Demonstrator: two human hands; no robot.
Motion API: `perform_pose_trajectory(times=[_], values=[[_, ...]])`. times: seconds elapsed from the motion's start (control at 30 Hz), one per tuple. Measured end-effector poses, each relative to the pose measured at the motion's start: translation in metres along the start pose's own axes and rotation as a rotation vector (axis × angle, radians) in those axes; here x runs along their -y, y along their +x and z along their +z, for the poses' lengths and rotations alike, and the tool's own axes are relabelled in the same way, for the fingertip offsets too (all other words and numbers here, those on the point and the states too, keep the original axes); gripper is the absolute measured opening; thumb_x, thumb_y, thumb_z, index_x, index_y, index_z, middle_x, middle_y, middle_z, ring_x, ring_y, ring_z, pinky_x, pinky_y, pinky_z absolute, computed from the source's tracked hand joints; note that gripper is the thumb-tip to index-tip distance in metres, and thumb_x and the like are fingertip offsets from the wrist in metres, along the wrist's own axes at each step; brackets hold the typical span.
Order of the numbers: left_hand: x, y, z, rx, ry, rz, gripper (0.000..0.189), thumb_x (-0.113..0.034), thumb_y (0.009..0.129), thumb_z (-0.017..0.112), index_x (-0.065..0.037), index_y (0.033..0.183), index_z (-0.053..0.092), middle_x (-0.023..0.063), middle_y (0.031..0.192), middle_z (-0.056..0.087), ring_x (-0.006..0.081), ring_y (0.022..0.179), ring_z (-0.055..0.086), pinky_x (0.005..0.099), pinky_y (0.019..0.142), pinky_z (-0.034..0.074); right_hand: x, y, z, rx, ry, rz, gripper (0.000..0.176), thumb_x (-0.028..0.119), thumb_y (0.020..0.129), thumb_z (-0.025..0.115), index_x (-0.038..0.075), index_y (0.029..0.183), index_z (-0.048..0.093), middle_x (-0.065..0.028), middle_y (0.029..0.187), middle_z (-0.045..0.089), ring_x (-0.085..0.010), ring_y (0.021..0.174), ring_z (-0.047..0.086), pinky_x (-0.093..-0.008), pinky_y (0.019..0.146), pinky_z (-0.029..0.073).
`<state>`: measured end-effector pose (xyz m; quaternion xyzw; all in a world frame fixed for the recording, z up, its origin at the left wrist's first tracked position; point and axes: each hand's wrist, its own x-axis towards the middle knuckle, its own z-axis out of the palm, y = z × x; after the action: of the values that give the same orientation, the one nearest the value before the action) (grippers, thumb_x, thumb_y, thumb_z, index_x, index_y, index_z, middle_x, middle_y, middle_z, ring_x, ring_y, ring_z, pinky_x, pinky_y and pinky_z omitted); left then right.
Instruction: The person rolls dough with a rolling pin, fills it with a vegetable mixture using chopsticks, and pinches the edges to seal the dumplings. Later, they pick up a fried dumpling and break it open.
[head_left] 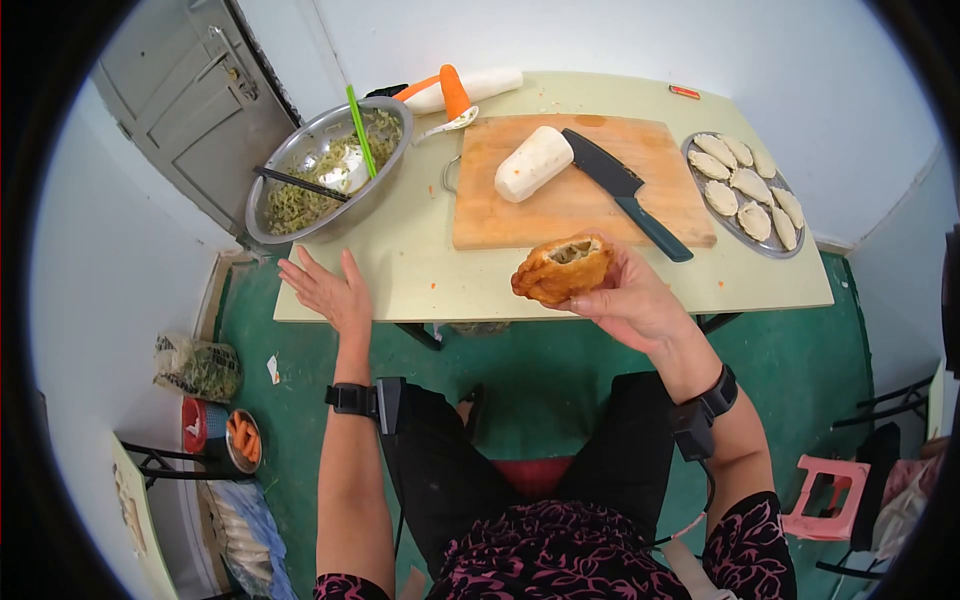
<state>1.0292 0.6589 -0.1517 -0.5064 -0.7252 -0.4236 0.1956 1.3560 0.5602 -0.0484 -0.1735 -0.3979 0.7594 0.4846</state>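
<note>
My right hand (635, 297) is closed around a golden-brown fried dumpling (562, 272) in front of the cutting board. The dumpling's upper edge is open and shows greenish filling. My left hand (330, 292) is spread open over the table's front left edge, holding nothing. Just beyond it stands a steel bowl (402, 150) of shredded green filling, with green chopsticks (360, 130) and dark chopsticks (300, 184) in it. On the wooden cutting board (490, 228) lie a peeled white radish (533, 164) and a dark knife (625, 190).
An oval metal tray (765, 240) of several uncooked dumplings sits at the table's right. Carrots (454, 92), another white radish (490, 86) and a spoon (450, 124) lie behind the board. A pink stool (828, 497) stands on the floor at right, a bowl of carrots (243, 440) at left.
</note>
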Motion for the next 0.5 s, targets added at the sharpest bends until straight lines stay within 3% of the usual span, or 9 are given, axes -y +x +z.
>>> perform_pose_trajectory(times=[0.5], values=[[-0.0022,-0.0010,-0.0014,-0.005,0.003,-0.007,0.068,-0.037,0.080,0.054,-0.004,0.132,0.024,0.0253,0.138,0.012,0.0400,0.129,0.009,0.0507,0.099,0.015,-0.0041,0.0019,0.0030,-0.006,0.002,-0.018,0.052,-0.009,0.070,0.061,0.001,0.117,0.041,-0.0100,0.113,0.052,-0.0187,0.103,0.053,-0.0321,0.089,0.044]])
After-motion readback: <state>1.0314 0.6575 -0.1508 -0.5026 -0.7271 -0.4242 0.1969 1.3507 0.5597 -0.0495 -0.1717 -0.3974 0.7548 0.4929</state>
